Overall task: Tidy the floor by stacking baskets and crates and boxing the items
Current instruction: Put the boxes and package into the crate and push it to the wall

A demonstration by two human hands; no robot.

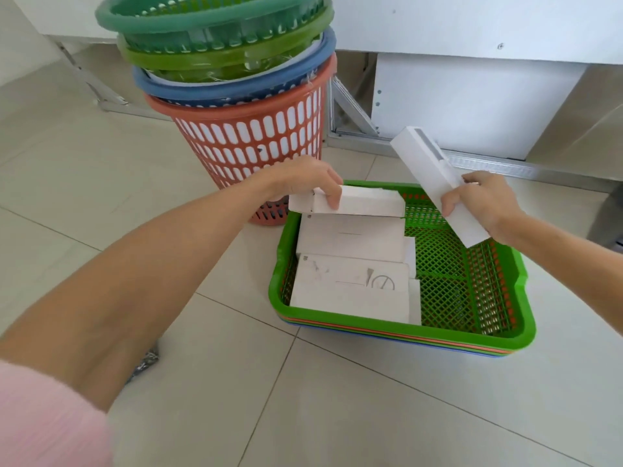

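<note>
A view looking down at a pale tiled floor [101, 170], seen from the person's own head. At the far left, a pink sleeve [43, 423] covers the upper part of the left arm, which reaches forward across the picture.

Left of centre stands a stack of four round plastic laundry baskets nested one inside another: an orange slotted basket [249, 143] on the floor, then a blue basket [236, 87], a light green basket [219, 59] and a dark green basket [209, 18] on top.

Just in front of that stack, the left hand [303, 180] holds a long white box [364, 202] level over the far left corner of a shallow green mesh crate [472, 328]; its grip is clamped on the box's left end, fingers curled over the near side.

The green crate sits on the floor as the top of a nested pile; thin orange and blue rims show beneath it. Inside its left half lie flat white boxes: one toward the back [350, 237] and one nearer the viewer with a faint printed circle [350, 291]. The right half shows bare mesh.

At the right, the right hand [482, 203] holds a second long white box [435, 176] slanting up and away to the left above the crate's far right side, its grip clamped around the box's lower half.

Behind everything run white panels and a metal frame [350, 112].
</note>
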